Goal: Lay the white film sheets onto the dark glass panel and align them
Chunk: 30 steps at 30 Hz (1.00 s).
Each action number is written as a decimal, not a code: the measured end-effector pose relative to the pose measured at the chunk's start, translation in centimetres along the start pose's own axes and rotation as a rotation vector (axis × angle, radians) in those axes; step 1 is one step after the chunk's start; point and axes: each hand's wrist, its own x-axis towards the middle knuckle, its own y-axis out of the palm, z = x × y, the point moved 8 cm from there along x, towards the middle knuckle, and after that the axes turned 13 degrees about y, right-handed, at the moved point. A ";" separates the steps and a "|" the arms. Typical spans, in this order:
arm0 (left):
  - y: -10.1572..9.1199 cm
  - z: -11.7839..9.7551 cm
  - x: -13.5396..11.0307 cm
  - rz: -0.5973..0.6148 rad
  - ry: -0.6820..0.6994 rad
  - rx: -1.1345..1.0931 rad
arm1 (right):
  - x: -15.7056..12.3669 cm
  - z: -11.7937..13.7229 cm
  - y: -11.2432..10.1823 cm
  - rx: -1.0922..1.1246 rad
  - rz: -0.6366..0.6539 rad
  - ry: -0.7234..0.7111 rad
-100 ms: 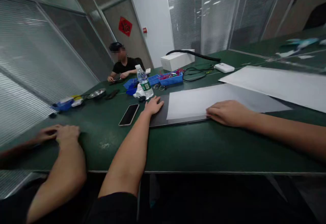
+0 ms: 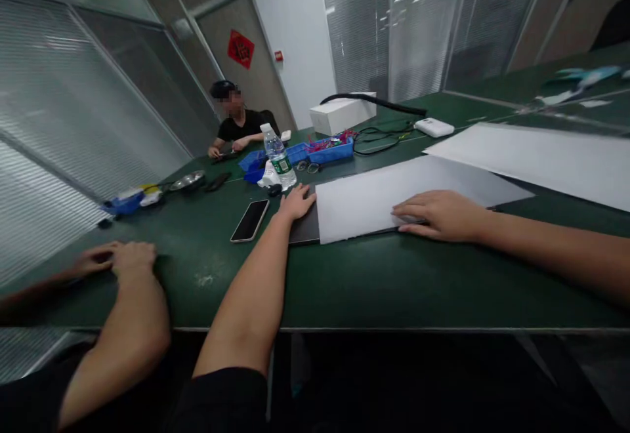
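Observation:
A white sheet of paper (image 2: 364, 197) lies across a thin dark board (image 2: 304, 229) on the green table. My left hand (image 2: 296, 203) rests on the board's left end with its fingers apart, holding nothing. Over the near edge of the sheet, my right hand (image 2: 440, 215) lies with its fingers stretched out on the paper and the thumb lower, near the board's edge. Beside my left wrist is a smartphone (image 2: 250, 220) with a dark screen. Behind that hand stand a water bottle (image 2: 279, 159) and a small black object (image 2: 274, 190).
Another white sheet (image 2: 551, 161) spreads at the right. Further back are blue trays (image 2: 331, 151) with small parts, black cables (image 2: 378, 143), a white box (image 2: 342, 117) and a white device (image 2: 434, 127). Another person's arm (image 2: 135, 295) rests at the left; one person (image 2: 241, 124) sits across.
The sheet on the board has shifted left and toward me, now covering more of the board's near edge. My right hand's fingers have gone from bent at the edge to flatter on the paper.

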 end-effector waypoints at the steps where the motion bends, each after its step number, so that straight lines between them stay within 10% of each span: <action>1: 0.0 0.0 0.0 0.002 -0.001 0.002 | 0.1 -0.6 -0.1 -0.007 0.002 0.025; 10: -0.1 -0.2 0.0 0.014 0.009 -0.004 | -0.6 -10.7 0.1 -0.213 0.139 0.535; 21: 0.3 0.4 0.4 -0.002 0.038 -0.048 | 0.3 -6.2 0.5 -0.049 0.185 0.278; 30: 0.4 1.2 1.2 -0.088 0.113 -0.060 | -1.6 -14.5 0.9 -0.156 0.213 0.799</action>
